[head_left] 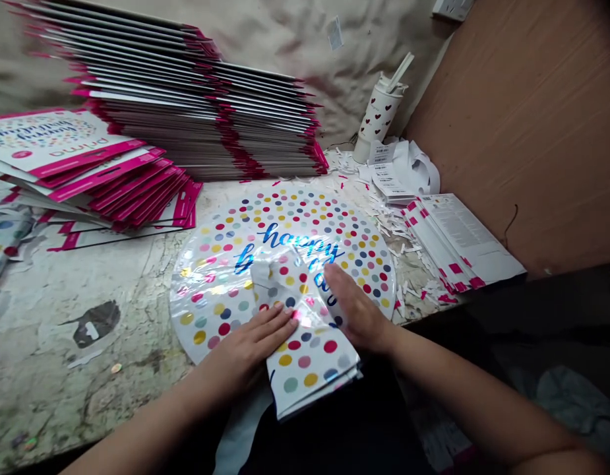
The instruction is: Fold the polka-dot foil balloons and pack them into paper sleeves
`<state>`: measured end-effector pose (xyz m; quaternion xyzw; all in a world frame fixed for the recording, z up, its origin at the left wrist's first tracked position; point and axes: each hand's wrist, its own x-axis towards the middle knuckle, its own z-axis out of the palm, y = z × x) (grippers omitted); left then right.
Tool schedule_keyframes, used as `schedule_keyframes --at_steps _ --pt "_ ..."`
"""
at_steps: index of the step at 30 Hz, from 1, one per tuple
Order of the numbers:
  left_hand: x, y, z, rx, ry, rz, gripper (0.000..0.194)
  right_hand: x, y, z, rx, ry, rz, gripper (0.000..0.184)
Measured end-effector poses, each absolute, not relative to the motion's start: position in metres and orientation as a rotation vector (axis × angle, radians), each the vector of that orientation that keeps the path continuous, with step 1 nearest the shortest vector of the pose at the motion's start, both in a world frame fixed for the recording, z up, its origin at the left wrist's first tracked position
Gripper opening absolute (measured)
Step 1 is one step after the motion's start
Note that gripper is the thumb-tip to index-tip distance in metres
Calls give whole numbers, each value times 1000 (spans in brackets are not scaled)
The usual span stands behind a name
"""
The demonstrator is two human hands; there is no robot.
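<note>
- The left hand (250,344) is open and flat. Its grip is not closed on anything. It presses down on a folded end (312,359) of a big, round, shiny foil balloon (285,218).
- The right hand (357,307) is open too, with its fingers close together. It rests on the same fold, just beside the left hand.
- The folded end is white with bright dots, and it sticks out past the front of the desk.
- The rest of the balloon lies flat on a worn, stained white desk (47,389). It has pink, yellow, blue and green dots and shiny blue letters.
- Behind it sits a tall stack of flat packs with pink edges (196,112).
- To the left is a messy pile of white and pink cards (87,158).
- To the right are a white bottle with red hearts (378,115), curly white label strips (398,173) and white papers with pink marks (463,241).
- A brown wood board (522,132) stands at the far right.
</note>
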<state>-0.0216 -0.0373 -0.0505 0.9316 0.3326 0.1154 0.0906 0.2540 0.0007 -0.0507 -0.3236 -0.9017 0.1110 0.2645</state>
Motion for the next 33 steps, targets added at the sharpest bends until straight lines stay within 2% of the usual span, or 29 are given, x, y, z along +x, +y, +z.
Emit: schedule_keyframes --at_steps 3,5,7,9,12,14,16,19,21,25,27,31,33 --pt "-23 -38 -52 2847 834 300 58 246 1 -48 -376 -2674 142 44" --pt "-26 -44 -57 2899 811 388 55 245 -1 -46 -268 -2720 182 29" --pt "-29 -52 -60 2878 858 558 50 247 -2 -44 -360 -2686 377 23" --pt "-29 -57 -59 2722 976 713 41 249 0 -41 -533 -2629 706 22" --pt "-23 -49 -42 2260 1296 622 25 242 10 -34 -933 -2405 1178 19" --pt "-16 -34 -28 1861 1517 439 30 232 20 -30 -1329 -2205 1267 22" --pt "-9 -17 -17 1535 1634 298 35 220 31 -27 -1668 -2063 1194 30" --pt "0 4 -12 1316 1647 208 36 208 41 -20 -1871 -2015 1039 34" --pt "4 12 -13 1263 1637 190 34 201 40 -17 -1891 -2027 855 31" --pt "6 16 -13 1153 1635 209 34 187 29 -23 -1527 -2394 374 47" --pt "3 12 -7 1107 1638 254 33 181 27 -31 -1402 -2571 376 55" --pt "-10 -4 14 893 1593 445 24 179 33 -45 -1458 -2591 539 69" --pt "-14 -10 21 644 1535 492 34 179 34 -48 -1449 -2567 556 70"
